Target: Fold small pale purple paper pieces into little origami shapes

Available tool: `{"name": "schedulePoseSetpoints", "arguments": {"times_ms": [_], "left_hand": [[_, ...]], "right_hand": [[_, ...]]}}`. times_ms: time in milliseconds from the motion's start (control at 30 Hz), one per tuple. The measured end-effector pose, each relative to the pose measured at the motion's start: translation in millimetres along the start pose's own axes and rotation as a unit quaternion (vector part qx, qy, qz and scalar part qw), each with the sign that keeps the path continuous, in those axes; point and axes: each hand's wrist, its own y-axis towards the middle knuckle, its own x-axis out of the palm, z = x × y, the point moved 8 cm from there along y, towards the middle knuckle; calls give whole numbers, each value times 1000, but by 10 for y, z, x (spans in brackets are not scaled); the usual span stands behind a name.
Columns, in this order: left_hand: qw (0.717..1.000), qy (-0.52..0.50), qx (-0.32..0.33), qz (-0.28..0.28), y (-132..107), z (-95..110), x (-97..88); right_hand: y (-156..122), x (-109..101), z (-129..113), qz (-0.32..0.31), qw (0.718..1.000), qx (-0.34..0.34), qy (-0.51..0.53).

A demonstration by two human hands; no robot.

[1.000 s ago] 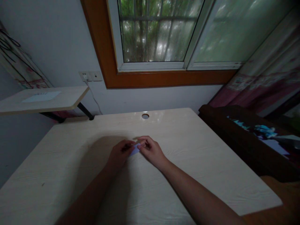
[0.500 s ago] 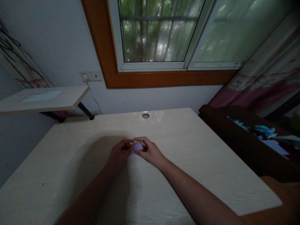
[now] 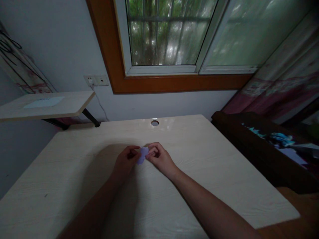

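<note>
Gripping opposite edges of the small purple paper (image 3: pixel 143 154) between their fingers, the left hand (image 3: pixel 124 161) and right hand (image 3: pixel 163 160) are holding it over the table (image 3: pixel 196 146) (probably so neither side is flopping).

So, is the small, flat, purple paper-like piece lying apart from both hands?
No, the left hand and the right hand hold the small, flat, purple paper-like piece from opposite sides.
</note>
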Motion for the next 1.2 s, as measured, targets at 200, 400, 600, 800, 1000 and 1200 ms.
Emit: {"name": "schedulePoseSetpoints", "arguments": {"times_ms": [200,400,600,800,1000,1200], "left_hand": [[999,-3,8,-31,15,-35,61],[998,11,22,-57,1,-16,110],[996,51,27,-70,-18,-21,134],[996,48,19,-68,-40,-33,143],[997,59,10,-53,-42,-5,114],[999,26,-5,-40,-26,-15,85]], "right_hand": [[6,-55,-4,26,999,-11,42],[10,-49,-57,30,998,-17,51],[-5,-40,-51,21,999,-29,6],[-23,5,-70,-3,998,-50,-41],[-38,33,-92,-13,997,-49,-56],[-37,45,-74,-16,997,-55,-56]]}}
